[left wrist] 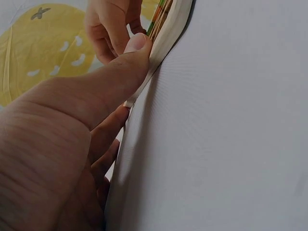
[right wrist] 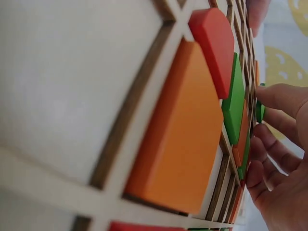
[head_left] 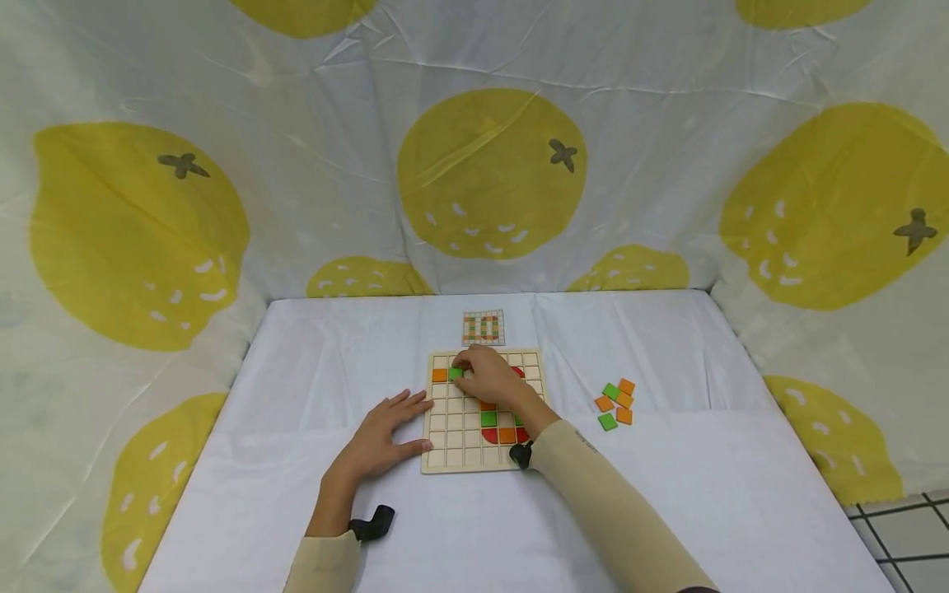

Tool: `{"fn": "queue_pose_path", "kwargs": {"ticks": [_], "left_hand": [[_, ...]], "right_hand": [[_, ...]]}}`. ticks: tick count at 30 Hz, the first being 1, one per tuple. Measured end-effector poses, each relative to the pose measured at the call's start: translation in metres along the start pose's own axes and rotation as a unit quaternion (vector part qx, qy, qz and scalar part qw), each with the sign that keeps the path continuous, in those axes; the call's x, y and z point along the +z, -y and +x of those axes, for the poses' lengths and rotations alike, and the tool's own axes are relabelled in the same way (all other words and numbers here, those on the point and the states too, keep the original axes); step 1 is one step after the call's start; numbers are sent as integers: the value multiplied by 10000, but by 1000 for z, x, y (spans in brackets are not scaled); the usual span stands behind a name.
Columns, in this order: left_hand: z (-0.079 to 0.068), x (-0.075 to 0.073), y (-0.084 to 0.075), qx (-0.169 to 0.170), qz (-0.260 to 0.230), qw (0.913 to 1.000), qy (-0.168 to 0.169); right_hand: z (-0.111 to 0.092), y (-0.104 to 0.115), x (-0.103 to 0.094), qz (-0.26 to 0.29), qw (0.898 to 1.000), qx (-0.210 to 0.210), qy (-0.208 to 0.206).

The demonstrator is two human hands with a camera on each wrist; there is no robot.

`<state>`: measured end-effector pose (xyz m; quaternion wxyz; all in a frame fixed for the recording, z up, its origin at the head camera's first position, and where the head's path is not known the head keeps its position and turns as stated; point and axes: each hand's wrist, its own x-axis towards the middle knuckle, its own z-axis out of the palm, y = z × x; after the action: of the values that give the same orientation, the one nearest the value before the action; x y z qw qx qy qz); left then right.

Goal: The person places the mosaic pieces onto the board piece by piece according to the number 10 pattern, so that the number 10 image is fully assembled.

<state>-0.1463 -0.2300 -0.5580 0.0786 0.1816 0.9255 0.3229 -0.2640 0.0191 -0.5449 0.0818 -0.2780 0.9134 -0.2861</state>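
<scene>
A wooden grid board lies on the white cloth. My right hand is over its upper left part and pinches a green square tile between thumb and finger. That tile is beside an orange tile in the board's left column. My left hand rests along the board's left edge, fingers spread, with the thumb touching the rim. Red, orange and green tiles fill several cells at the right, such as an orange tile; my right hand and forearm hide part of them.
Behind the board lies a small pattern card with a coloured grid. Loose orange and green tiles lie to the right of the board. A lemon-print curtain surrounds the table's back and sides.
</scene>
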Motion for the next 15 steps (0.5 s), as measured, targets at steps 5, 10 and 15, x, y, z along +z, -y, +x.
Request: {"fn": "queue_pose_path", "kwargs": {"ticks": [5,10,15], "left_hand": [[-1,0,1,19,16,10000,-31],[-1,-1,0,109,22,9999,-57],[-1,-1,1,187,21,9998,-97]], "right_hand": [[3,3,1,-233,9995,131,152],[1,7,-2,-146,9995,212,163],[-2,9,-4,16,9996,218,166]]}}
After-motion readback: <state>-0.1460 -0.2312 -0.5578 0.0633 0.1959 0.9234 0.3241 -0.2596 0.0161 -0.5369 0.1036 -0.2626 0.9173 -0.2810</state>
